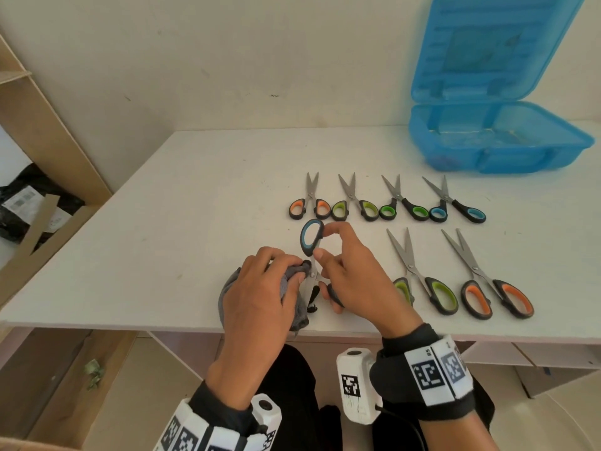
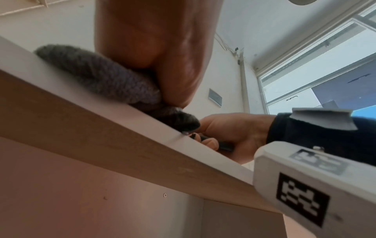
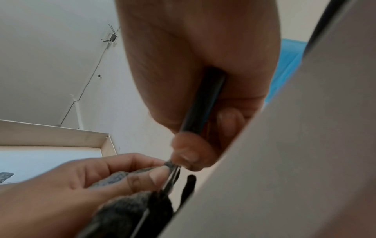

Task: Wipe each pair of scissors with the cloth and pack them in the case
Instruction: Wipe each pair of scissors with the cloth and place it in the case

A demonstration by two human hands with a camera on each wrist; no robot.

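At the near edge of the white table (image 1: 162, 255), the left hand (image 1: 260, 288) bunches a grey cloth (image 1: 227, 289) round the blades of a pair of blue-handled scissors (image 1: 311, 237), while the right hand (image 1: 353, 271) is curled round their handles; the cloth's lower end hangs just over the table edge. The left wrist view looks up from below that edge and shows the cloth (image 2: 105, 77) pressed under the left palm on the tabletop, with the right hand (image 2: 234, 133) closed on a dark handle beside it. The right wrist view alone shows the left fingertips (image 3: 156, 175) pinching cloth against the thin blades. To the right of the hands lie two large pairs, one green-handled (image 1: 422, 284) and one orange-handled (image 1: 487, 284), well apart from each other. Behind them a row of four small pairs (image 1: 387, 200) lies side by side: orange, light green, darker green, blue. That makes seven pairs counted. The left half of the table is bare. At the far right corner stands one blue case (image 1: 497, 138), lid up against the wall.
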